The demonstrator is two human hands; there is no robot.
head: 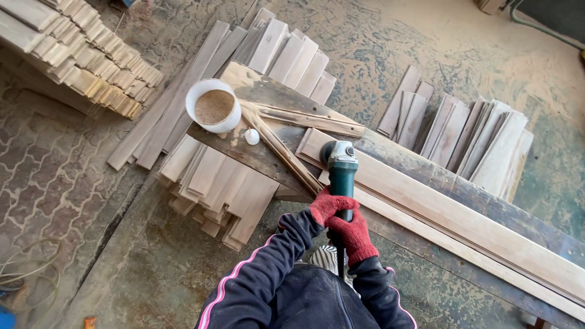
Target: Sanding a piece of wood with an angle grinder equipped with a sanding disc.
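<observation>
1. Head view: left hand (pixel 327 206) in red glove, clenched round green angle grinder (pixel 342 172) body.
2. Right hand (pixel 355 234), gloved, grips grinder's rear w/ fingers wrapped.
3. Grinder head sits on long wooden board (pixel 463 222) atop workbench (pixel 256 155).

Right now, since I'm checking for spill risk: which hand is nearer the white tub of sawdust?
Left. The left hand grips the green grinder nearer the white tub; the right hand holds the grinder's handle lower, farther away.
</observation>
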